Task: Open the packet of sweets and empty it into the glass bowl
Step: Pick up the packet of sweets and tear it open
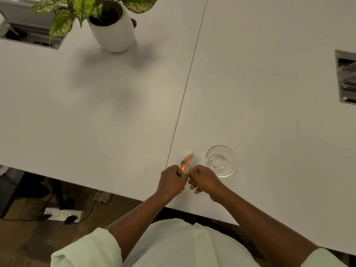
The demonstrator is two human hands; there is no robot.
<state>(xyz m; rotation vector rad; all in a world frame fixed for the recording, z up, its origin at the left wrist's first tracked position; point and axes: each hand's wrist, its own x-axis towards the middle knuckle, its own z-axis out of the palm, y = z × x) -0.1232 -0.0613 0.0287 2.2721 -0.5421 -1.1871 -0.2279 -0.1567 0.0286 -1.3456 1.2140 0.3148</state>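
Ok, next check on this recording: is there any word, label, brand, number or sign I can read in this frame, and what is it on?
None can be read.
Small clear sweet packet with orange contents, pinched by the left hand and right hand: any print is too small and blurred.
White power strip on the floor: markings too small to read.
Clear glass bowl, white plant pot, white table: no text visible.

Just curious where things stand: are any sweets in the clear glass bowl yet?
No, the clear glass bowl looks empty, and both hands hold the small clear packet of orange sweets beside it.
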